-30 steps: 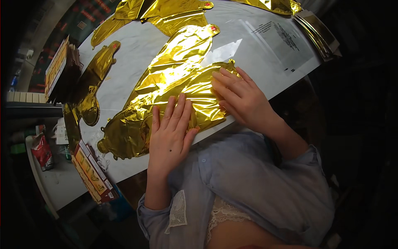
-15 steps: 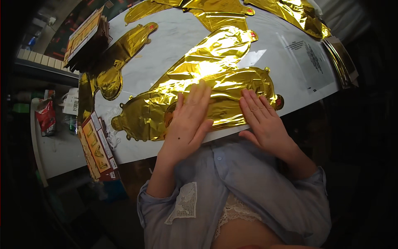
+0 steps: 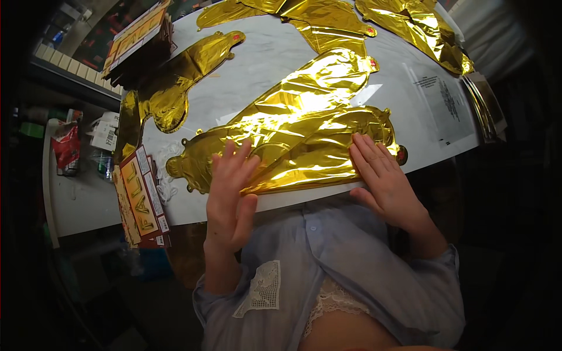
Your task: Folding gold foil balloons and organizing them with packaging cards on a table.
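Golden foil balloon [image 3: 322, 161] lies at the centre of the frame; my right grip [image 3: 383, 182] rests flat on it, my left grip [image 3: 227, 196], loosely spread, is over it.

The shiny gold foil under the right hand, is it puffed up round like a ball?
No, the gold foil lies flat and creased on the white table, with the right hand laid on it.

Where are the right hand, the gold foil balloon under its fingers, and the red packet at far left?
Right hand [image 3: 381, 178]: head view, on the back of the hand.
Gold foil balloon [image 3: 316, 158]: head view, on its wrinkled middle.
Red packet [image 3: 65, 147]: head view, on its red side.
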### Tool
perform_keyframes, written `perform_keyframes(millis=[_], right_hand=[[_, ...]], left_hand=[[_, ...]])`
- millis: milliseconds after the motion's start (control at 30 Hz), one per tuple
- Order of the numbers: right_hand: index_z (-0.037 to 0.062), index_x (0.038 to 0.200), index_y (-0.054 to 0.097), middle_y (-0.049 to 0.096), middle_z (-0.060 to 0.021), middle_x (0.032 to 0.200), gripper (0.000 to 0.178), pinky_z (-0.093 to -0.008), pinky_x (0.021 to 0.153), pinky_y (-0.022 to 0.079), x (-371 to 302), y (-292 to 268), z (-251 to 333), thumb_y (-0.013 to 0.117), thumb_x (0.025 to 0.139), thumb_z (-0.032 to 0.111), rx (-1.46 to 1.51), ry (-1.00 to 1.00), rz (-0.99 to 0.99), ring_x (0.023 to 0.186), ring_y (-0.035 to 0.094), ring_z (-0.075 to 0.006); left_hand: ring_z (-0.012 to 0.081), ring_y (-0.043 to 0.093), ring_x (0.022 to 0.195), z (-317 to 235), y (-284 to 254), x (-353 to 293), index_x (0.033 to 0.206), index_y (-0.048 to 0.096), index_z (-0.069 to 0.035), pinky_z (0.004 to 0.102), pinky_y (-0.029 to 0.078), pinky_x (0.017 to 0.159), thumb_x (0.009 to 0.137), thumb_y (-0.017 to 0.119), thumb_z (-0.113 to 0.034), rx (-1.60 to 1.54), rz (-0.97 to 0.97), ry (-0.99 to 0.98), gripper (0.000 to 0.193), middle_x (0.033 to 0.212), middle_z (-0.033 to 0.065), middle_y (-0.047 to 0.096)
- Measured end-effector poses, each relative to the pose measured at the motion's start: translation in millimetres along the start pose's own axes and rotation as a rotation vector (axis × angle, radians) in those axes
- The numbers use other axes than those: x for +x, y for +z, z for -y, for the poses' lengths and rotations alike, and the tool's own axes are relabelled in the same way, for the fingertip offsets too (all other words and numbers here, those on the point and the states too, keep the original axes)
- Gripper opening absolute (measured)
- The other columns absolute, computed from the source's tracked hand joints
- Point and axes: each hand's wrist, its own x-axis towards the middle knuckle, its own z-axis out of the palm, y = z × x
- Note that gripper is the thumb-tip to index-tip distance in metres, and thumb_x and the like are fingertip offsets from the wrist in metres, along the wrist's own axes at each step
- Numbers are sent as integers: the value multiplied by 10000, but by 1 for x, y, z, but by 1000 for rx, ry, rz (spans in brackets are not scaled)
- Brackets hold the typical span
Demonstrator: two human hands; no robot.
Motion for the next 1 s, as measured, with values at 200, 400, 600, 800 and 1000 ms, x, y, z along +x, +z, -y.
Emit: perform_keyframes(millis=[200, 400, 600, 800, 1000], right_hand=[[65, 1407, 627, 594, -159, 1430, 438, -485, 1128, 431, 55, -37, -1, 681, 1008, 236, 77, -135, -139, 1332, 546, -378], [117, 1300, 685, 660, -75, 1305, 339, -463, 1145, 422, 188, -27, -64, 726, 964, 128, -37, -461, -211, 1246, 612, -317], [183, 1196, 702, 675, -15, 1055, 277, -550, 1180, 302, 249, -41, -70, 766, 931, 232, -139, -314, 184, 1076, 659, -225], [158, 950, 695, 654, 25, 940, 123, -519, 1144, 293, 256, -51, -64, 771, 936, 254, -139, -326, 265, 986, 643, -191], [135, 897, 670, 666, -3, 917, 117, -487, 1125, 321, 253, -51, -75, 731, 959, 212, -94, -301, 215, 927, 658, -183]], left_hand=[[364, 265, 1618, -16, 27, 1, 1633, 425, -83, 603, 104, 1299, 994, 663, -379, 392, 430, -21, 743, 1732, 144, 335], [357, 244, 1626, -8, 25, 3, 1674, 336, -81, 585, 88, 1308, 1011, 623, -405, 430, 344, -99, 791, 1752, 163, 278], [351, 255, 1619, 48, -9, 4, 1662, 335, -47, 583, 73, 1311, 1097, 486, -303, 588, 123, -241, 639, 1730, 177, 318], [327, 293, 1607, 58, -20, 1, 1654, 349, -51, 577, 57, 1314, 1116, 448, -292, 549, 121, -327, 598, 1701, 139, 388], [323, 322, 1595, 55, -16, 0, 1655, 350, -56, 582, 55, 1313, 1104, 462, -262, 548, 101, -306, 598, 1691, 128, 410]])
